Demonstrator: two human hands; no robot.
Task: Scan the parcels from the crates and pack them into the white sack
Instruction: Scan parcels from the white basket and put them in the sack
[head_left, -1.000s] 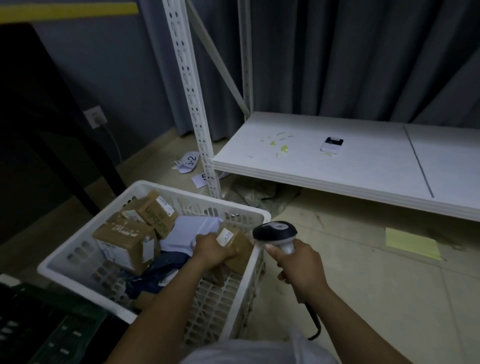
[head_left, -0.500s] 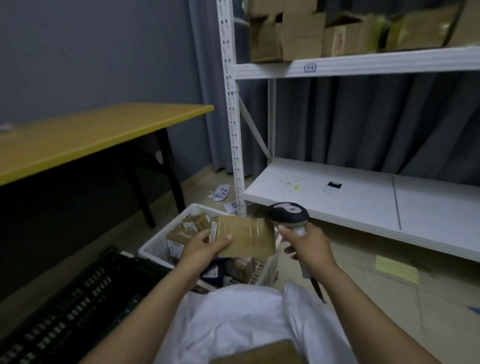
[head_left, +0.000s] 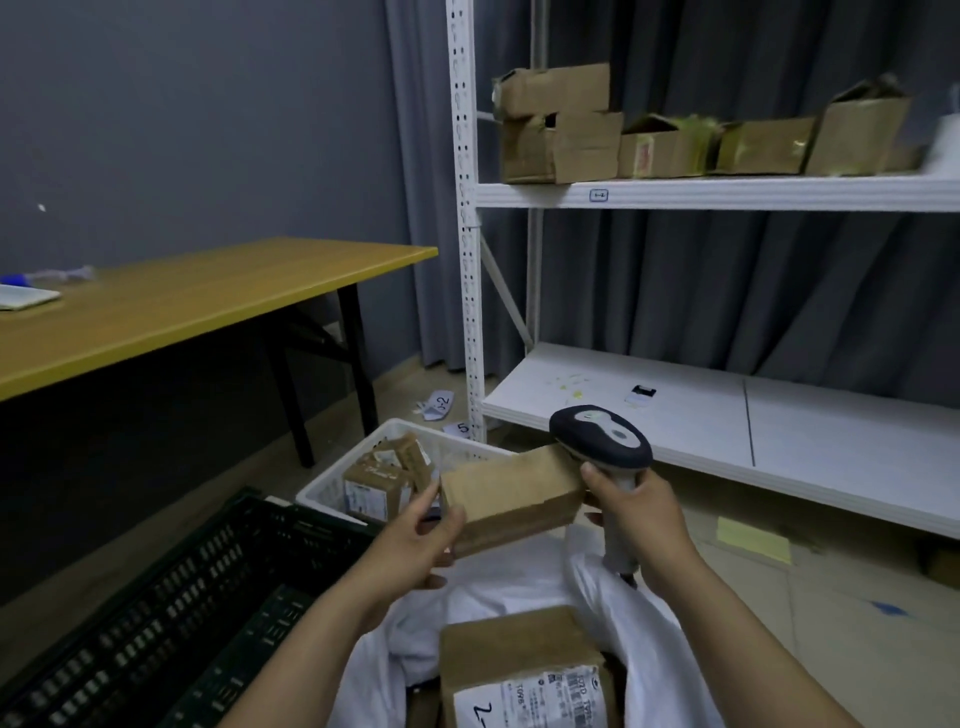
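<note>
Grey curtains (head_left: 727, 280) and white steel shelving (head_left: 727, 193) back a dim stockroom where a person, seen only as two bare forearms, works a parcel between crate and sack. The left grip (head_left: 415, 540) holds a small brown parcel (head_left: 511, 493) by its left end, thumb on the upper face and fingers curled beneath. The right grip (head_left: 639, 525) is wrapped round the handle of a handheld scanner (head_left: 602, 436), whose dark head sits at the parcel's upper right corner; whether the two touch cannot be told. The parcel hangs in the air over the open mouth of the white sack (head_left: 618, 603), just in front of the white crate (head_left: 332, 486), which has more boxes in it. A black crate (head_left: 182, 597) lies to the left. One labelled parcel (head_left: 519, 670) already lies in the sack.

This looks like the scanning step. No label shows on the faces visible from here, so the next move probably calls for turning the barcode to the scanner's window, then lowering the parcel beside the packed one.

A second ago the left grip was down in the white crate, closing on this parcel. Half a second ago the parcel was up, broad face showing and the scanner a little apart. Now the parcel is turned and the scanner has closed in on it.
</note>
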